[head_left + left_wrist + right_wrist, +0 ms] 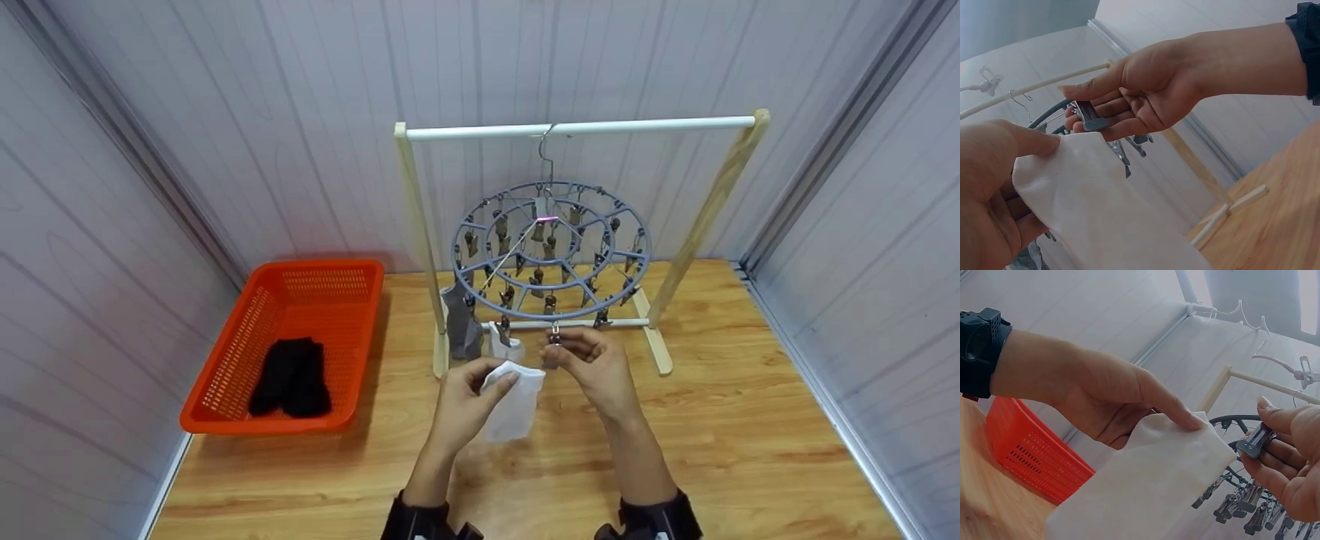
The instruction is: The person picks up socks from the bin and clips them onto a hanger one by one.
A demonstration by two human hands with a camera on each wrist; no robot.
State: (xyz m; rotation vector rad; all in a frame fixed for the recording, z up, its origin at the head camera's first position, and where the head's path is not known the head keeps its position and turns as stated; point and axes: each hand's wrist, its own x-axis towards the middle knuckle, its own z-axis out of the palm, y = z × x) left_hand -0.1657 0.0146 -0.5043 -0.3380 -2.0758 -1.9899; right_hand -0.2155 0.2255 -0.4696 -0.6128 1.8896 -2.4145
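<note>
The left hand [465,397] holds a white sock [513,412] by its top edge, the thumb laid over the front of the cloth and the fingers curled behind it, so the grip is a closed pinch. The sock hangs down from these fingers above the table [750,420], its top edge just beside the right hand [604,371]. That hand pinches a metal clip [555,341] between thumb and fingers; whether the clip's mouth is parted is too small to tell, and so is whether the sock touches it.

The clip hangs from the near edge of a round hanger [581,314], which carries many more clips on its rings. The hanger's hook sits over the top bar of a wooden rack [652,126]. Below the hanger's left side hang a gray sock [463,324] and, next to it, a second white sock [511,350], partly hidden behind the left hand.

To the left, well apart from the rack, an orange basket [262,428] stands on the table with black cloth [292,379] lying inside. A dark band [424,517] circles each wrist.
</note>
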